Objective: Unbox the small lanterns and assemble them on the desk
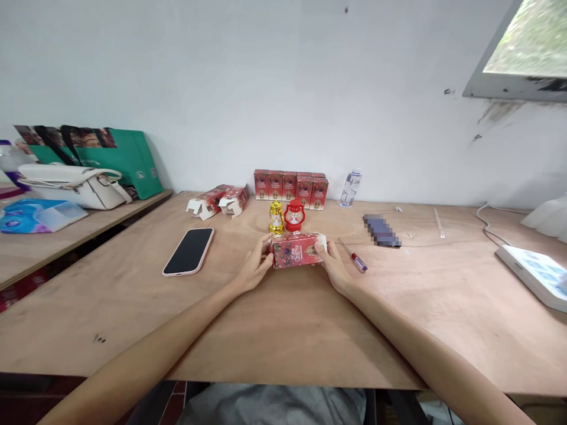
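Between my hands lies a red printed cardboard box (294, 252), turned on its side just above or on the table. My left hand (257, 262) grips its left end, thumb on the front face. At the right end, my right hand (331, 262) holds the box with its thumb on the front and its fingers partly hidden behind. Just beyond the box stand a small gold lantern (276, 218) and a small red lantern (294, 216), both upright. A screwdriver (354, 257) with a purple handle rests to the right of my right hand.
Several red boxes (282, 185) stand against the wall, with two opened boxes (234, 202) lying left of them. A phone (189, 252) is at the left. Toward the right are a clear bottle (351, 188), a dark pixelated object (381, 230) and a white device (531, 274) with a cable.
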### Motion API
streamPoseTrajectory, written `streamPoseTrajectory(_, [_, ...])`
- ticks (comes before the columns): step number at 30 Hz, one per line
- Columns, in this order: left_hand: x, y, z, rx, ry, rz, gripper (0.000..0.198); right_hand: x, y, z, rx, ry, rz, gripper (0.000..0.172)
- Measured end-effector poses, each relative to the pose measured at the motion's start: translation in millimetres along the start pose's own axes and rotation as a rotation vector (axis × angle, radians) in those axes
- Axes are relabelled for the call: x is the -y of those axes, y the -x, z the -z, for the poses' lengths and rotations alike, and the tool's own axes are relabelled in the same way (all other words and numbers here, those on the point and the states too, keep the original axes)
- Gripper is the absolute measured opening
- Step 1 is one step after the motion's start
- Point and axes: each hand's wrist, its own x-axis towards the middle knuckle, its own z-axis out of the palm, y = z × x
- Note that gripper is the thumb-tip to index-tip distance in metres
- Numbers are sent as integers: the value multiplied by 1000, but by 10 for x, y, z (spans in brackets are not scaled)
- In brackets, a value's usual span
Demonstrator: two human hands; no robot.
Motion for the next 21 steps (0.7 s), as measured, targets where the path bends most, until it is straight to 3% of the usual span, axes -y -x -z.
streamPoseTrajectory(4, [4, 3, 23, 12, -81, -26, 53, 8, -7, -2, -23, 1, 5, 39])
streamPoseTrajectory(8, [-89, 32, 48, -144, -205, -57, 47, 113, -22, 27, 0, -82, -16, 39])
streamPoseTrajectory(12, [-197, 62, 35, -216, -291, -77, 40, 163, -51, 62, 3, -170, -35, 42])
streamPoseTrajectory(17, [-205, 18, 62, -355, -445, -273, 26, 127, -113, 72, -72, -226, -82, 48])
streamPoseTrajectory(21, [-198, 4, 141, -296, -709, -292, 27, 117, -138, 72, -66, -272, -85, 47])
